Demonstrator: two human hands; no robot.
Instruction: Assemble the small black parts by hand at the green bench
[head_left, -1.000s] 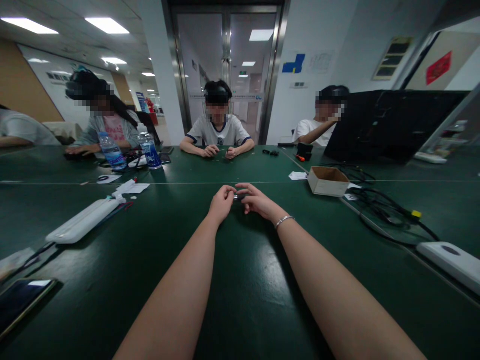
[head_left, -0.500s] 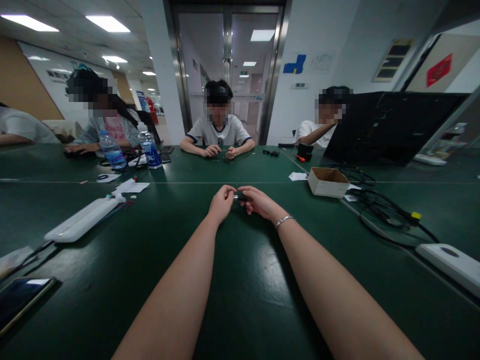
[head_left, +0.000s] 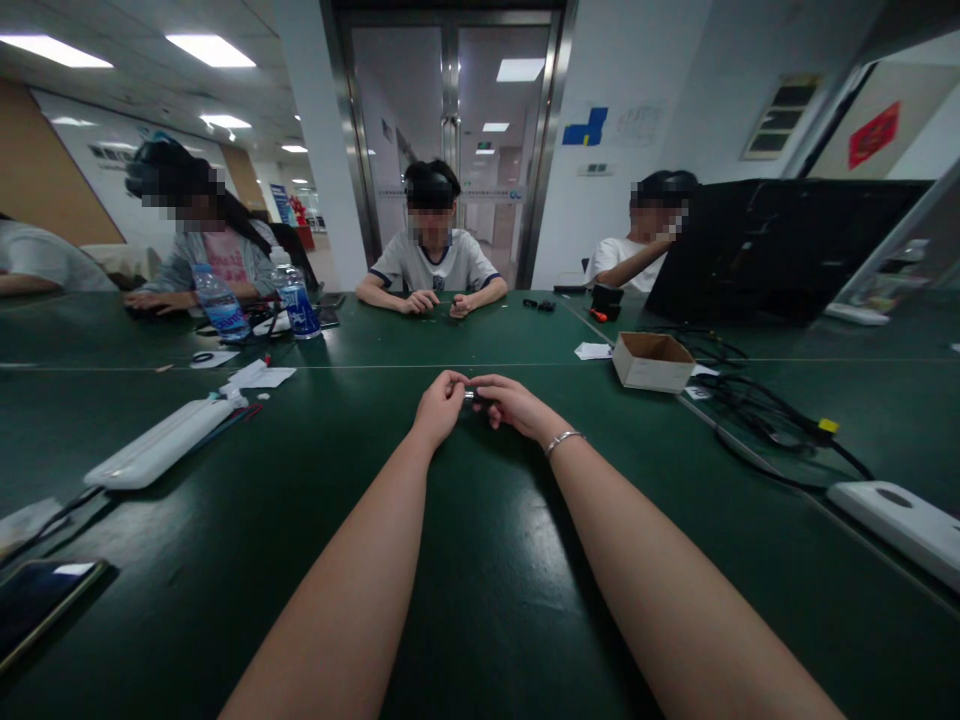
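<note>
Small part [head_left: 472, 396] is pinched between fingertips of left hand [head_left: 439, 408] and right hand [head_left: 514, 405], low over table [head_left: 480, 560]. Box [head_left: 651, 362] lies right of grip, white case [head_left: 161, 442] left, both well apart.

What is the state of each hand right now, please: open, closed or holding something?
Left hand: closed, fingertips pinching one end of a small dark part.
Right hand: closed, pinching the small dark part's other end.

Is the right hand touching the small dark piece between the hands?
Touching. The head view shows the right hand and left hand both pinching the small dark piece, closed on it with no gap.
</note>
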